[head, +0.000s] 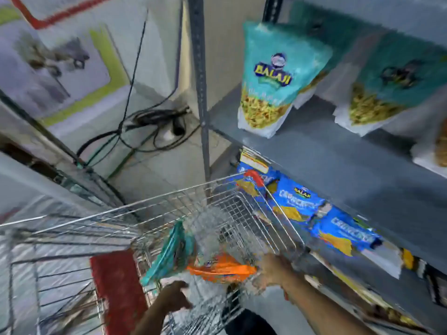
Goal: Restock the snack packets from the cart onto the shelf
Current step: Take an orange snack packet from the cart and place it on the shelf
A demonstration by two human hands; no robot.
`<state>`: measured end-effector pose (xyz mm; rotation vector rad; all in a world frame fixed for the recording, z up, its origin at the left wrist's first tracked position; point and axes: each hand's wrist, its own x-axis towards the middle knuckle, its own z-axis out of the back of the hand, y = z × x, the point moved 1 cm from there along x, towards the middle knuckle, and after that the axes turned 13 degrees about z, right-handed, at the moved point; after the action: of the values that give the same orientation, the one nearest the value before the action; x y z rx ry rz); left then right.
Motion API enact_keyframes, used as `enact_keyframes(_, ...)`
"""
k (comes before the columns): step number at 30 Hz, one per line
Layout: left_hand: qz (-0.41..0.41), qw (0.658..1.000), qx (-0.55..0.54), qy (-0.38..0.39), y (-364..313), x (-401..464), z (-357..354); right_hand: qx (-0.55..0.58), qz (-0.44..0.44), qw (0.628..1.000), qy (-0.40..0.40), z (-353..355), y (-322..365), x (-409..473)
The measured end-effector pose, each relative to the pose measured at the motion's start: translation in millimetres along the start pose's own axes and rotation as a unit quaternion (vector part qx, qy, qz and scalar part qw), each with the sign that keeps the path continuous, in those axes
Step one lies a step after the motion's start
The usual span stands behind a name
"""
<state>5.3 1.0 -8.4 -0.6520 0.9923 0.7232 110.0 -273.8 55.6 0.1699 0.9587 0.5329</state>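
R hand (273, 269): reaching into cart from the shelf side, at the end of an orange packet (221, 269); looks like fingers are on it, but blur too heavy, grip can't be told.
L hand (175, 296): low over near end of basket, fingers loosely spread, holding nothing; just below a teal packet (169, 252).
Teal packet: stands on edge, leaning in the basket, touching orange pkt beside it.
Cart (169, 197): wire basket, red corner cap at far R corner, red panel on the near L side; parked right against shelf unit.
Shelf (338, 160): grey metal, R of cart. Upper board holds teal snack pouches (271, 76), upright, "BALAJI" readable on the nearest; more of them further R, blurred.
Lower level: row of blue packets (304, 204), seen past cart rim, just beside it.
Floor behind cart: tangle of black cables (154, 122) by shelf post, near wall.
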Motion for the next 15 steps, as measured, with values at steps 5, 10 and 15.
enact_keyframes(5,-0.019,0.979,-0.19,-0.065,-14.2,41.3,-26.1,0.088,0.035,0.995,-0.006,-13.2,-33.0,46.3)
enact_keyframes(10,-0.02,0.961,-0.254,-0.111,-51.5,9.0,-14.9,0.159,0.018,0.98,-0.117,5.7,-33.0,44.7)
enact_keyframes(15,-0.06,0.949,-0.281,-0.129,-58.1,-1.0,-10.0,0.201,0.016,0.962,-0.182,9.7,-30.8,39.8)
